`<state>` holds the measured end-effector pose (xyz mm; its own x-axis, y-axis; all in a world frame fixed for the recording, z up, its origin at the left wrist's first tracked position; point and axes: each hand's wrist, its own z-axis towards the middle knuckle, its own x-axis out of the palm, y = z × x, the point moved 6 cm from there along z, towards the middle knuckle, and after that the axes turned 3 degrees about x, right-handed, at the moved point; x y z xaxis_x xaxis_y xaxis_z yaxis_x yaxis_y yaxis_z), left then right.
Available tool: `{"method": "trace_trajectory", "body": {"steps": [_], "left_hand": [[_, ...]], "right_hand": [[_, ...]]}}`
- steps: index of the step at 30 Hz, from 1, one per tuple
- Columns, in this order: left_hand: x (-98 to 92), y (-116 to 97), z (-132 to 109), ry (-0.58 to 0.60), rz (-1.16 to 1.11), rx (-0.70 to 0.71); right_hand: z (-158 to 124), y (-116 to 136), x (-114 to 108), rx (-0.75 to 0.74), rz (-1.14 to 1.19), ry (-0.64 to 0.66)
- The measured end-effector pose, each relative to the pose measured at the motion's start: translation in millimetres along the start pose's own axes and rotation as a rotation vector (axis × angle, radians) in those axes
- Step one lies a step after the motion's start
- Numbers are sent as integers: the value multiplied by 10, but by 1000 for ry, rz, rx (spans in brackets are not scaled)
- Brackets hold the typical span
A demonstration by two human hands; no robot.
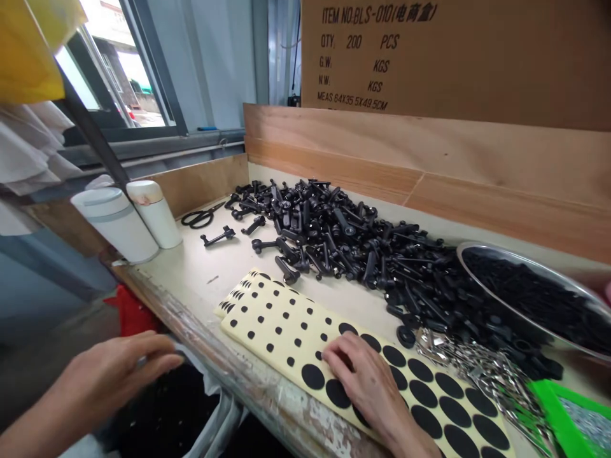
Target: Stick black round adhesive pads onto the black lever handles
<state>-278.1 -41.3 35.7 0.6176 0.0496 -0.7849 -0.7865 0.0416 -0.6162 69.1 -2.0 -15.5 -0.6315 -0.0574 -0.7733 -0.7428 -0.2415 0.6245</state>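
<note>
My right hand [370,381] rests on a pale yellow sheet of black round stickers [281,302]. Its fingers are curled together, with the tips beside a small black dot [319,355]; anything between them is hidden. Large black discs [423,394] cover the right part of the sheet, small dots the left. My left hand [126,366] hangs past the table's front edge over a bag lined in white plastic [210,388] with a dark inside. Thumb and fingers are apart there, and I see nothing held. Behind the sheet lies a heap of black plastic arm-like parts [329,229].
A metal bowl of black pieces [529,286] stands right, by a pile of small metal clips [482,375] and a green tray [568,413]. Black scissors [198,218] and two white bottles [155,213] are at left. Wooden boards [334,152] and a carton [458,63] border the back.
</note>
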Motion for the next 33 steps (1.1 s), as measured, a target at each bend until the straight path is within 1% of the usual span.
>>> {"method": "trace_trajectory", "body": {"steps": [1, 2, 3, 5, 6, 8, 10, 12, 15, 18, 22, 25, 27, 29, 31, 33], "left_hand": [[151, -118, 5, 75, 19, 87], [355, -303, 6, 166, 26, 220], [559, -506, 6, 208, 18, 343], [960, -879, 2, 219, 34, 536], [1163, -1008, -1, 238, 74, 591], [1480, -1158, -16, 239, 164, 687], [1652, -1170, -35, 211, 234, 752], [1710, -1112, -52, 194, 268, 781], [1706, -1034, -81, 209, 285, 773], [1699, -1034, -114, 194, 307, 767], [1733, -1052, -119, 187, 321, 759], [1744, -1063, -106, 214, 315, 754], [1728, -1069, -103, 242, 299, 747], [1687, -1072, -105, 268, 260, 734], [1623, -1073, -107, 286, 187, 717], [1546, -1071, -91, 287, 86, 674]], "right_hand": [[-54, 57, 39, -33, -52, 22], [-115, 102, 71, -58, -97, 25], [-176, 134, 96, -77, -138, 8], [-292, 166, 131, -101, -215, -72], [-340, 171, 153, -110, -245, -113], [-404, 168, 203, -114, -277, -179], [-419, 150, 253, -83, -269, -213], [-405, 130, 297, -37, -236, -214], [-395, 88, 319, 16, -154, -217], [-426, 25, 311, 42, -73, -231], [-442, 19, 344, 36, -87, -201], [-412, 50, 354, 89, -126, -180], [-385, 91, 348, 100, -125, -135], [-369, 142, 340, 71, -84, -51], [-371, 179, 322, 45, -19, 37], [-382, 185, 293, 51, 57, 106]]}}
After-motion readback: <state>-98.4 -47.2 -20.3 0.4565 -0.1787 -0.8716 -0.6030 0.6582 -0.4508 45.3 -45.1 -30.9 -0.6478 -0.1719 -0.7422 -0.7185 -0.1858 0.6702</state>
